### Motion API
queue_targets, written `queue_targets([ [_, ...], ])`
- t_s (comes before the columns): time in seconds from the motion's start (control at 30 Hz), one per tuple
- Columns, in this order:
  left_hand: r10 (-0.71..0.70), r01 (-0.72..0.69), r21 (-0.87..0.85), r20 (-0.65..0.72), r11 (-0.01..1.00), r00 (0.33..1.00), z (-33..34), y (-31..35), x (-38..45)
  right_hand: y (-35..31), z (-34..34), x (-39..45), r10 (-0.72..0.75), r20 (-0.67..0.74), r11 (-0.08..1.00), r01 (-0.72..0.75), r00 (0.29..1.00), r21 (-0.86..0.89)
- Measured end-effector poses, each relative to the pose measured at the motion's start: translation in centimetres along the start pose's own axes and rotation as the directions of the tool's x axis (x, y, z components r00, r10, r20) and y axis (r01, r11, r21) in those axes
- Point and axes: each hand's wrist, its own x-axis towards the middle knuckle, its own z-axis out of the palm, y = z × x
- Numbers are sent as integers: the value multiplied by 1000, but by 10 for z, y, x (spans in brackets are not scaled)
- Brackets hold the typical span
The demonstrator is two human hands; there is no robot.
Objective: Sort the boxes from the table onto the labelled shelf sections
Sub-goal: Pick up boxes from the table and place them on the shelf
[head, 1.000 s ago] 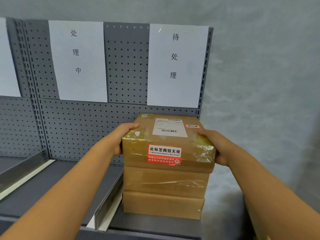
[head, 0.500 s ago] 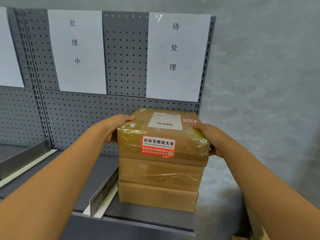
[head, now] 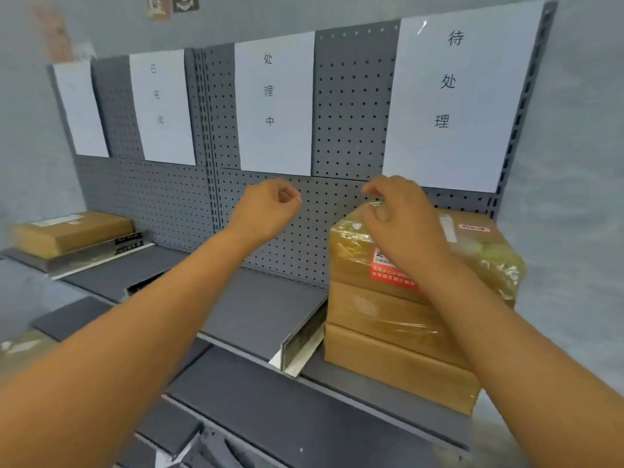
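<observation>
The grey pegboard shelf unit (head: 256, 309) filled the view, its back panel carrying paper labels, the rightmost reading 待处理 (head: 449, 96) and the next 处理中 (head: 270, 96). Under the rightmost label a stack of three brown boxes stood in the right-end section, beside the metal divider (head: 304, 342). The top box (head: 479, 251), film-wrapped with a red sticker on its near side, lay flat and square on the two below, its long axis running across the shelf. By the look of it this placing was done; the next move would call for turning to the table for another box. The left hand (head: 266, 211) and right hand (head: 401, 221) hung above the shelf, fingers loosely curled, holding nothing.
</observation>
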Motion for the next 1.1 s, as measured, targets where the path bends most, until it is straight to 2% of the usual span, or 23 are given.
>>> queue_targets([
  [0.07, -5, 5, 137, -1, 990, 1000, -28, -26, -18, -36, 38, 2, -114, 155, 980, 86, 981, 178],
  [0.13, -4, 4, 341, -2, 940, 1000, -60, -54, -38, -67, 77, 2, -199, 293, 963, 130, 935, 238],
  [0.2, 5, -12, 543, 15, 840, 1000, -96, -84, -59, -98, 113, 1, -226, 385, 958, 133, 895, 252],
  [0.27, -20, -26, 715, 55, 698, 998, -133, -115, -75, -133, 144, 3, -247, 428, 959, 155, 869, 238],
  [0.33, -65, -11, 826, 57, 563, 996, -172, -145, -89, -173, 173, 10, -293, 450, 954, 227, 844, 196],
  [0.47, -155, 118, 866, -47, 486, 987, -252, -203, -113, -259, 223, 29, -421, 438, 907, 378, 794, 185],
  [0.63, -191, 245, 877, -179, 414, 965, -339, -262, -138, -365, 277, 45, -532, 363, 847, 484, 765, 221],
  [0.9, -268, 425, 868, -359, 257, 894, -454, -355, -178, -520, 371, 68, -671, 340, 741, 588, 659, 323],
  [1.1, -348, 506, 851, -437, 137, 829, -521, -446, -191, -602, 470, 80, -740, 330, 673, 629, 587, 390],
])
